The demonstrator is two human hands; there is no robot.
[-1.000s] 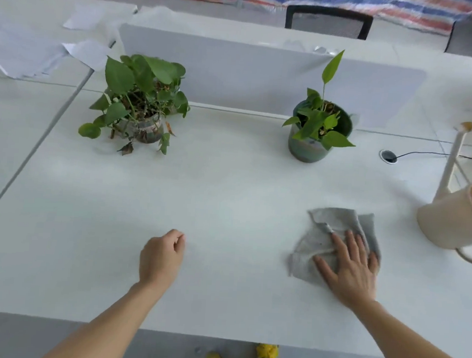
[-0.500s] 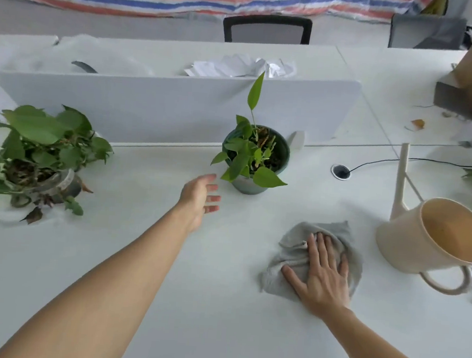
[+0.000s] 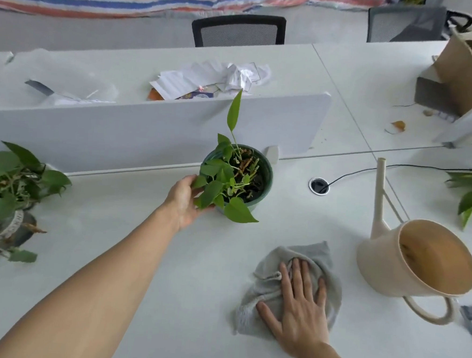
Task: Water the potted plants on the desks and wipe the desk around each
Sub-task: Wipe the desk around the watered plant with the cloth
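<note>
Head view: our left hand point(image 3: 184, 200) cups the green pot point(image 3: 259, 191) w/ fingers curled round its side; right hand point(image 3: 300, 303), fingers spread flat, presses the grey cloth point(image 3: 316, 254) on the desk point(image 3: 140, 256). Watering can point(image 3: 408, 255) parked nearby. Wiping under the pot looks left to do, other plants too.

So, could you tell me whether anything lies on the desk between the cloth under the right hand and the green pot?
Nothing visible does. The desk is bare between the grey cloth under the right hand and the green pot; the left hand rests on the pot's far side, and the watering can stands off to the right.
</note>
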